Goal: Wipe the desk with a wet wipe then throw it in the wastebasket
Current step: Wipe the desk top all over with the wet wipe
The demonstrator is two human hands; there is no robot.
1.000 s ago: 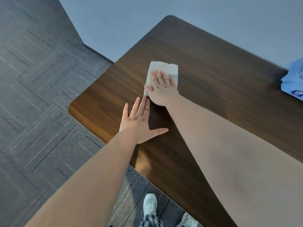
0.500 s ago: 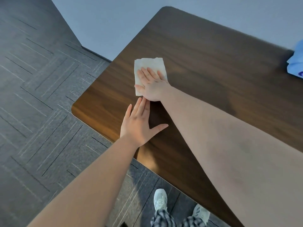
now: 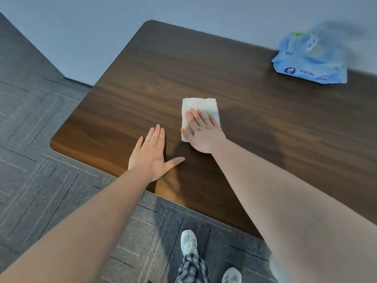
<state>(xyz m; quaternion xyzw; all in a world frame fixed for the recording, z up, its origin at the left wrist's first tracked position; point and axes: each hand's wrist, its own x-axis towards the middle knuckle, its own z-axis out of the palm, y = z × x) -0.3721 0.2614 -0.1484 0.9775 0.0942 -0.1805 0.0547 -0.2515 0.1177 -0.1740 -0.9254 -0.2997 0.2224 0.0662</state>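
The left hand (image 3: 152, 153) lies palm down and flat on the dark wood-grain desk (image 3: 255, 123) near its front edge, fingers together, thumb splayed toward the right, grasping nothing. Just beside it, the right hand (image 3: 201, 132) presses flat on the wet wipe (image 3: 199, 110), fingers spread, not clenched. The white, folded, rectangular wipe lies with its long axis running away from the person. Far right, a soft blue wipe pack (image 3: 310, 62) sits by the wall.

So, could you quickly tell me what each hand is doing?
Left hand: open, flat on desk.
Right hand: open, pressing wet wipe.
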